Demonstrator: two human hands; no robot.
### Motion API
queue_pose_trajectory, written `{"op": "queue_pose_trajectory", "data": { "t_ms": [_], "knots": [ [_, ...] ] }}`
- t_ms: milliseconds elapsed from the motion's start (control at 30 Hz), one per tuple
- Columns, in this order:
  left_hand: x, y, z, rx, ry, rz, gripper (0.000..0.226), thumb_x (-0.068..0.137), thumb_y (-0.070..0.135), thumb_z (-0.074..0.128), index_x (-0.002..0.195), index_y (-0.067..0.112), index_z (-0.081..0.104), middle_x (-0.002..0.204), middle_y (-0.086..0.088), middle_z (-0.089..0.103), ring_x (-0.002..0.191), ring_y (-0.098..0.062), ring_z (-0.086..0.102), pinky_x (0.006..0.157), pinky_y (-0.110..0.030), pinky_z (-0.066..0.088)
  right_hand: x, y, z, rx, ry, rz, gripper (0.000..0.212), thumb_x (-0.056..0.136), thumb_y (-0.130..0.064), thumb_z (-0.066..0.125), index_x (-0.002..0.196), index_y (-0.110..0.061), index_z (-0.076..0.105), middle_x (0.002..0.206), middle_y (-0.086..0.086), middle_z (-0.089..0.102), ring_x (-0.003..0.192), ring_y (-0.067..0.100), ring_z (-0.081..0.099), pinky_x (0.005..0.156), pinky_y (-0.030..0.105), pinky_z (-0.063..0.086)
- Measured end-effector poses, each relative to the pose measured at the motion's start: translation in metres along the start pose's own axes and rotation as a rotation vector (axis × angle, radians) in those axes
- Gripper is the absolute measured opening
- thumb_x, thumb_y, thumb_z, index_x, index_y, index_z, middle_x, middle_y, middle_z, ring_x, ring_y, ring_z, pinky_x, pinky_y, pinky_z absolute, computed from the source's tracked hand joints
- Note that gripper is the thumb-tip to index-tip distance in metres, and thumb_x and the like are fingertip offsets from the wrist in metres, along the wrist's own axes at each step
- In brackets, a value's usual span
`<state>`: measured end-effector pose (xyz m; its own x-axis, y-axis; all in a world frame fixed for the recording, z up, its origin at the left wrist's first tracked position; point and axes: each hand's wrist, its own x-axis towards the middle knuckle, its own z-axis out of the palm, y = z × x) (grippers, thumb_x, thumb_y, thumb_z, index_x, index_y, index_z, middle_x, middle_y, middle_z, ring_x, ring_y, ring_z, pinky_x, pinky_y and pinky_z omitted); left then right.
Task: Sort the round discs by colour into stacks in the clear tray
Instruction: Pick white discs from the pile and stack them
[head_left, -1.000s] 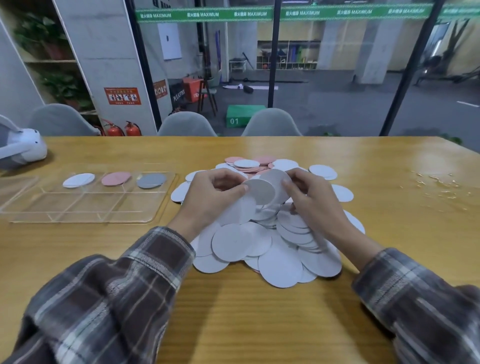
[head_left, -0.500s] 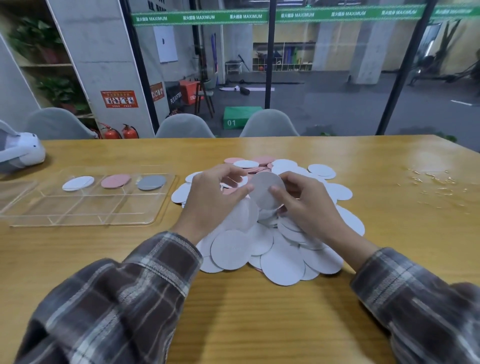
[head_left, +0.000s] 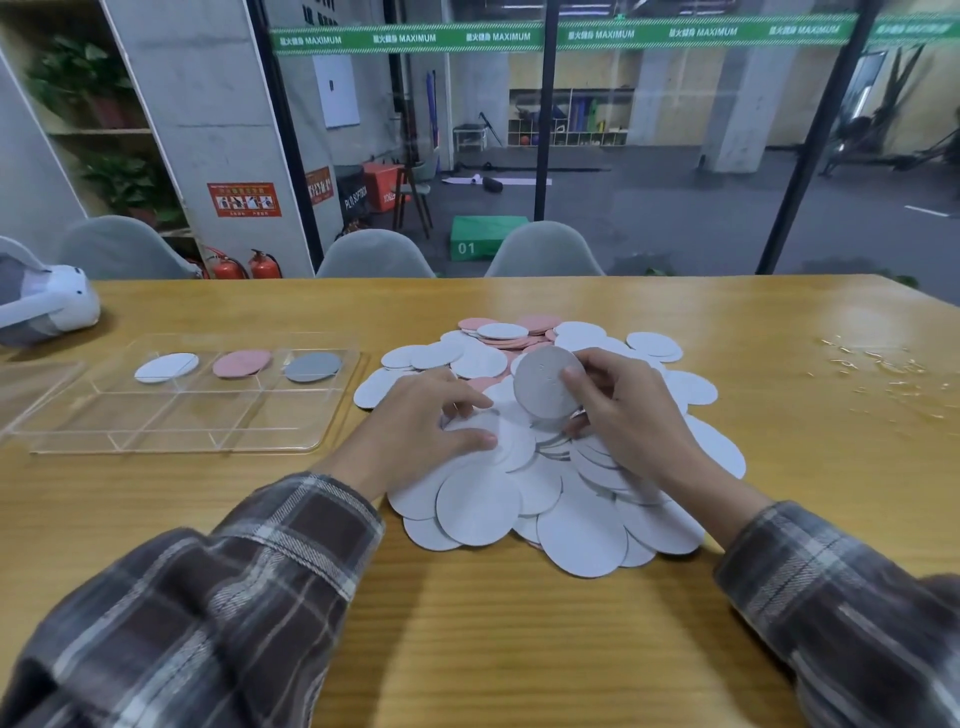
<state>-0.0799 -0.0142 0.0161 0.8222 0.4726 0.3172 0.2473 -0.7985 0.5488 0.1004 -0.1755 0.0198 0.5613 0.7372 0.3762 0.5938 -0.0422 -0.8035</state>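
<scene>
While a person in plaid flannel sleeves leans over a yellow wooden table, both bare hands work at a loose heap of round paper discs in the centre of the frame. The heap is mostly white, with pink discs showing at its upper edge.

The right hand, just right of centre, pinches one round grey disc. Its thumb lies across the disc's upper right edge and its fingers curl behind. The disc is lifted off the heap and tilted up so its flat face turns toward the camera. It sits at the left edge of the right hand, between the two hands, and just above and to the right of the left hand's fingertips without touching them.

The left hand, just left of centre, rests on the heap. Its fingers are loosely bent, and the thumb and fingertips lie on white discs; it grips nothing.

In the middle left of the frame, well apart from both hands, a clear plastic tray with dividers lies flat on the table. Its far row of compartments holds, from left to right, a white disc, a pink disc and a second grey disc, one per compartment.

At the far left edge lies a white headset. At the right edge, small glints, too small to identify, are scattered on the wood. Grey chairs stand behind the table at the top of the frame.
</scene>
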Motion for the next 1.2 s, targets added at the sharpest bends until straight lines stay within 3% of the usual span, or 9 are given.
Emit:
{"op": "queue_pose_trajectory", "data": {
  "t_ms": [167,333,500,600,733,800,900,1033,1200],
  "knots": [
    [0.001,-0.004,0.000,0.055,0.018,-0.027,0.048,0.077,0.048,0.088,0.119,0.029,0.075,0.108,0.013,0.058,0.097,-0.007,0.056,0.087,-0.027,0.047,-0.001,0.003,0.004,-0.009,-0.015,-0.008,0.013,0.102,-0.026,0.059,0.099,-0.019,0.070,0.091,0.003,0.075,0.075,0.027,0.074,0.071,0.050,0.060],
    [0.002,-0.004,0.000,0.011,0.042,-0.029,0.029,0.076,0.036,0.091,0.098,0.026,0.074,0.094,0.009,0.062,0.084,-0.011,0.059,0.078,-0.025,0.050,-0.001,0.000,0.005,0.041,-0.022,0.039,0.014,0.104,-0.022,0.058,0.101,-0.014,0.069,0.093,0.009,0.075,0.066,0.019,0.075,0.061,0.024,0.056],
    [0.004,0.004,-0.010,-0.259,0.153,-0.014,0.013,0.083,0.017,0.086,0.084,0.020,0.074,0.085,-0.001,0.070,0.072,-0.008,0.060,0.066,-0.018,0.051,-0.004,-0.006,0.006,0.084,-0.023,0.042,0.015,0.104,-0.020,0.056,0.105,-0.018,0.071,0.084,0.001,0.073,0.066,0.019,0.075,0.058,0.022,0.055],
    [0.004,0.009,-0.011,-0.396,0.185,-0.016,0.011,0.084,0.019,0.086,0.086,0.018,0.075,0.080,-0.003,0.072,0.070,-0.012,0.064,0.072,-0.030,0.056,-0.007,-0.012,0.007,0.137,-0.062,0.031,0.018,0.105,-0.019,0.054,0.107,-0.022,0.072,0.088,0.002,0.073,0.065,0.023,0.075,0.060,0.029,0.058],
    [0.002,0.012,-0.003,-0.465,0.255,-0.057,0.014,0.083,0.016,0.087,0.086,0.013,0.074,0.076,-0.005,0.073,0.064,-0.014,0.066,0.071,-0.036,0.060,-0.010,-0.017,0.011,0.246,-0.145,0.072,0.025,0.108,-0.020,0.049,0.107,-0.017,0.073,0.102,0.015,0.069,0.075,0.032,0.074,0.069,0.057,0.062],
    [0.001,0.014,0.000,-0.473,0.267,-0.066,0.016,0.082,0.015,0.088,0.086,0.012,0.073,0.077,-0.008,0.073,0.063,-0.017,0.068,0.069,-0.035,0.060,-0.011,-0.017,0.014,0.207,-0.181,0.034,0.022,0.106,-0.027,0.054,0.106,-0.016,0.073,0.099,0.009,0.070,0.081,0.028,0.073,0.070,0.055,0.063],
    [0.000,0.014,0.001,-0.424,0.227,-0.056,0.017,0.083,0.021,0.088,0.088,0.015,0.073,0.079,-0.004,0.073,0.067,-0.023,0.071,0.070,-0.034,0.060,-0.013,-0.016,0.015,0.094,-0.200,-0.031,0.014,0.103,-0.027,0.060,0.104,-0.018,0.070,0.091,-0.002,0.075,0.075,0.023,0.075,0.069,0.054,0.062],
    [-0.002,0.008,-0.005,-0.239,0.172,0.000,0.020,0.084,0.034,0.086,0.087,0.021,0.071,0.076,0.007,0.069,0.065,-0.009,0.061,0.065,-0.018,0.050,-0.013,-0.014,0.013,0.031,-0.146,-0.038,0.011,0.103,-0.022,0.058,0.103,-0.017,0.068,0.090,-0.005,0.075,0.062,0.019,0.074,0.068,0.051,0.061],
    [-0.019,0.004,-0.013,-0.147,-0.128,0.060,0.021,0.075,0.041,0.091,0.081,0.027,0.078,0.075,0.009,0.069,0.070,-0.012,0.059,0.064,-0.014,0.042,-0.013,-0.011,0.014,0.014,-0.126,-0.040,0.011,0.103,-0.023,0.059,0.102,-0.018,0.069,0.088,-0.003,0.076,0.062,0.019,0.073,0.064,0.043,0.061]
  ]
}}
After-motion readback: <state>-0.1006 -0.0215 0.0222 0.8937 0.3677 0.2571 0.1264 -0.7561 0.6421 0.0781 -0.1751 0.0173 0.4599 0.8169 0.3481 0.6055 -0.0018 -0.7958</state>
